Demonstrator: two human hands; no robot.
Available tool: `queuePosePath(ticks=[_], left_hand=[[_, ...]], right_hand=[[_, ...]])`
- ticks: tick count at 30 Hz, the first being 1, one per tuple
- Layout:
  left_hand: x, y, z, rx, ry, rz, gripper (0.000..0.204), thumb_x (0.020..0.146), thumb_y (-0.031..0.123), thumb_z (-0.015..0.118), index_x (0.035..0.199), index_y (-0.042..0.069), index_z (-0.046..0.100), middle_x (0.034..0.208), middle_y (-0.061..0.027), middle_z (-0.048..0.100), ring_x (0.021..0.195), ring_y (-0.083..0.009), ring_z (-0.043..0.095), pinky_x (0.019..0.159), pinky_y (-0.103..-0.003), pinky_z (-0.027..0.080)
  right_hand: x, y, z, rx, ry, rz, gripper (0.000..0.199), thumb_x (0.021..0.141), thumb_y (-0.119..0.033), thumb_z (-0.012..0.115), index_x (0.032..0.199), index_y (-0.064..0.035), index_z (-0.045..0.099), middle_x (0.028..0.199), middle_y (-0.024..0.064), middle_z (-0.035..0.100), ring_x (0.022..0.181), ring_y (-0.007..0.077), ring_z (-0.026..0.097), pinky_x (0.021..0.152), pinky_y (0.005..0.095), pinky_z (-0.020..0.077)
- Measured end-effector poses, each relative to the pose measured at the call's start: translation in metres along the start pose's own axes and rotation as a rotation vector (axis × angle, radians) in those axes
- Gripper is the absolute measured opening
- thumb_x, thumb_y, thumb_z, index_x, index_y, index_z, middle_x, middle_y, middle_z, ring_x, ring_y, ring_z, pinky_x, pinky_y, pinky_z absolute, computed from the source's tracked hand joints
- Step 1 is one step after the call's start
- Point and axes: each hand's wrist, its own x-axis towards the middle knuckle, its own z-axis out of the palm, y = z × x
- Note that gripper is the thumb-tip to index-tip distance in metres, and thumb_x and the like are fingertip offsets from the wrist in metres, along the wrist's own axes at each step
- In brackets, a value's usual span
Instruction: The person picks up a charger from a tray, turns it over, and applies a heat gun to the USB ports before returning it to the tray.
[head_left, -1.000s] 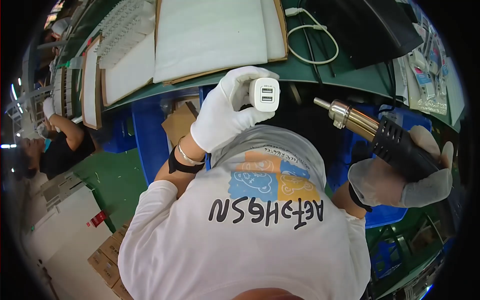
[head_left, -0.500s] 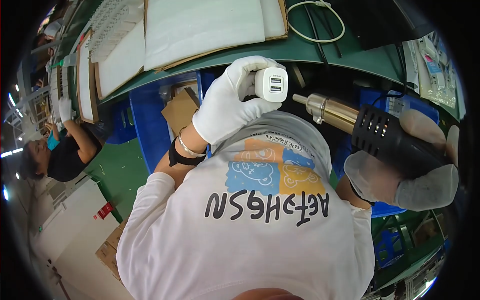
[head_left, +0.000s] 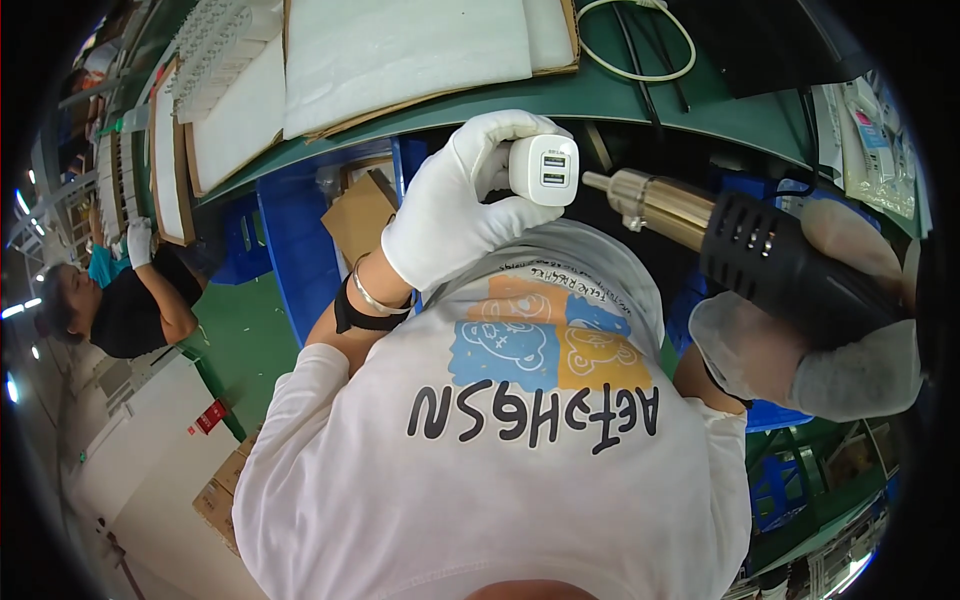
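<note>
My left hand, in a white glove, is closed round a small white USB charger. The face with its two USB ports, one above the other, is turned up toward me. From the right, my right hand grips the black ribbed body of a hot air gun; thin translucent covers sit on the fingers. The gun's metal nozzle points left at the charger's port side, a small gap apart from it. Both things are held in the air in front of my shirt, at the bench's near edge.
On the green bench lie white foam sheets on cardboard, a looped white cable and bagged parts. Blue bins stand below the bench edge. A co-worker with a white glove is at the far left.
The gun's nozzle has shifted slightly up, nearer to the level of the ports. My left hand and the charger stay almost in place. The co-worker's arm has moved a little.
</note>
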Motion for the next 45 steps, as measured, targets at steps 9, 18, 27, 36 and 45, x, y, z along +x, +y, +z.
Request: queuePosePath(ticks=[9, 18, 27, 36, 45], left_hand=[[0.0002, 0.0000, 0.0007, 0.028, 0.001, 0.022, 0.054, 0.076, -0.004, 0.073, 0.123, 0.002, 0.047, 0.117, -0.0080, 0.058, 0.105, -0.0158, 0.059, 0.093, -0.031, 0.050], [0.0007, -0.0001, 0.0009, 0.023, -0.006, 0.017, 0.052, 0.077, -0.004, 0.073, 0.122, 0.002, 0.048, 0.118, -0.0077, 0.058, 0.106, -0.0161, 0.059, 0.093, -0.031, 0.050], [0.0013, -0.0004, 0.0016, 0.003, -0.003, 0.011, 0.052, 0.078, -0.004, 0.073, 0.123, 0.002, 0.047, 0.117, -0.0077, 0.059, 0.107, -0.0163, 0.059, 0.094, -0.031, 0.049], [0.0005, -0.0035, 0.0009, 0.017, 0.001, 0.026, 0.052, 0.078, -0.003, 0.073, 0.123, 0.001, 0.047, 0.119, -0.0080, 0.058, 0.107, -0.0165, 0.059, 0.094, -0.031, 0.049], [0.0006, -0.0042, 0.0010, 0.018, 0.002, 0.037, 0.053, 0.078, -0.003, 0.073, 0.123, 0.001, 0.045, 0.119, -0.0082, 0.057, 0.107, -0.0163, 0.058, 0.094, -0.031, 0.049]], right_hand=[[0.0014, -0.0005, 0.0019, 0.000, -0.004, 0.002, 0.059, 0.090, -0.018, 0.061, 0.135, 0.0009, 0.028, 0.091, 0.0116, 0.059, 0.073, 0.0201, 0.057, 0.088, 0.0360, 0.0459], [0.0040, -0.0007, 0.0012, -0.003, -0.007, 0.002, 0.059, 0.090, -0.018, 0.061, 0.135, 0.0019, 0.028, 0.090, 0.0118, 0.059, 0.073, 0.0202, 0.057, 0.086, 0.0349, 0.0464], [0.0041, -0.0005, 0.0004, -0.012, -0.010, 0.000, 0.059, 0.089, -0.018, 0.061, 0.134, 0.0028, 0.029, 0.090, 0.0120, 0.060, 0.072, 0.0203, 0.057, 0.084, 0.0338, 0.0469], [0.0027, -0.0003, 0.0014, -0.007, -0.006, 0.004, 0.059, 0.089, -0.018, 0.061, 0.134, 0.0038, 0.029, 0.089, 0.0123, 0.060, 0.072, 0.0204, 0.058, 0.083, 0.0326, 0.0474], [0.0036, -0.0011, 0.0033, -0.002, -0.001, 0.012, 0.059, 0.089, -0.018, 0.061, 0.133, 0.0048, 0.030, 0.088, 0.0125, 0.060, 0.071, 0.0205, 0.058, 0.081, 0.0315, 0.0479]])
